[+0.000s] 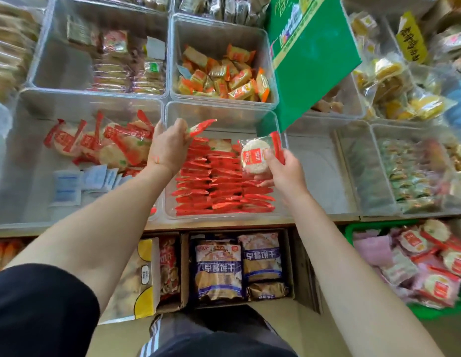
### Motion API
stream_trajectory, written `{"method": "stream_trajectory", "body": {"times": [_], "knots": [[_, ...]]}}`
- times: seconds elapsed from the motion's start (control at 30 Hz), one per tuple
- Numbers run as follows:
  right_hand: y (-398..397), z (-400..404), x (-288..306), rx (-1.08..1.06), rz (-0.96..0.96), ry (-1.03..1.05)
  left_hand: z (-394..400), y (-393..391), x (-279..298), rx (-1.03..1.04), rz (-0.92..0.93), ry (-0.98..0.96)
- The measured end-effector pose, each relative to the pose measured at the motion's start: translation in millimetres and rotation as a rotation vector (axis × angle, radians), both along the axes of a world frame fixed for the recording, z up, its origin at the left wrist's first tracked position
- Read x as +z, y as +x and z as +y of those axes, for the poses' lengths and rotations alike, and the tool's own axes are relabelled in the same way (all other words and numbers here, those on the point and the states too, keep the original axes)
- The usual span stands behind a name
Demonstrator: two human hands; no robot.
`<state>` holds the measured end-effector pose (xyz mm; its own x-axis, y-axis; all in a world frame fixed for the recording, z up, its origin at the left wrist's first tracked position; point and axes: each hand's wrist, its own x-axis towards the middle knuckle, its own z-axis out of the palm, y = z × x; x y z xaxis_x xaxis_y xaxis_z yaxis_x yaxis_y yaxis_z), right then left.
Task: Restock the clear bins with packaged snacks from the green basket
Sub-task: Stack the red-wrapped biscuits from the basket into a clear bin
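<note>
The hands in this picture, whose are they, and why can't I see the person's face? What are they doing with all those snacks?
The camera sits on the person's head and looks down, so you see only their arms, never a face. The left hand holds a red snack packet by its edge. The right hand holds a round rice cracker packet. Both are over a clear bin already filled with neat rows of the same red packets. Other clear bins around it hold different snacks. Lower right is the green basket with more cracker packets waiting. Below the shelf, cardboard boxes hold bigger bags.
</note>
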<state>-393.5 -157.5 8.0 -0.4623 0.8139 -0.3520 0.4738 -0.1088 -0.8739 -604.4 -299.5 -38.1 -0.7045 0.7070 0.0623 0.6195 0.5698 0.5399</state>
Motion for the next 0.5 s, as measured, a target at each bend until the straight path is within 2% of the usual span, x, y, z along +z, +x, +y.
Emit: {"method": "stream_trajectory", "body": {"times": [0.13,0.27,0.37,0.5], "knots": [[-42.5,22.9,-8.0,0.141,-0.123,0.339,3.1,-0.4,-5.4,0.048,-0.045,0.016],[-84.7,39.8,-30.7,0.439,-0.344,0.621,6.8,-1.7,-8.2,0.031,-0.03,0.043],[-104.0,47.4,-54.8,0.585,-0.536,0.687,9.3,-6.9,-17.8,0.006,0.002,0.037],[-121.3,53.2,-79.3,0.686,-0.636,0.701,11.1,-13.1,-30.2,-0.013,0.026,-0.001]]}}
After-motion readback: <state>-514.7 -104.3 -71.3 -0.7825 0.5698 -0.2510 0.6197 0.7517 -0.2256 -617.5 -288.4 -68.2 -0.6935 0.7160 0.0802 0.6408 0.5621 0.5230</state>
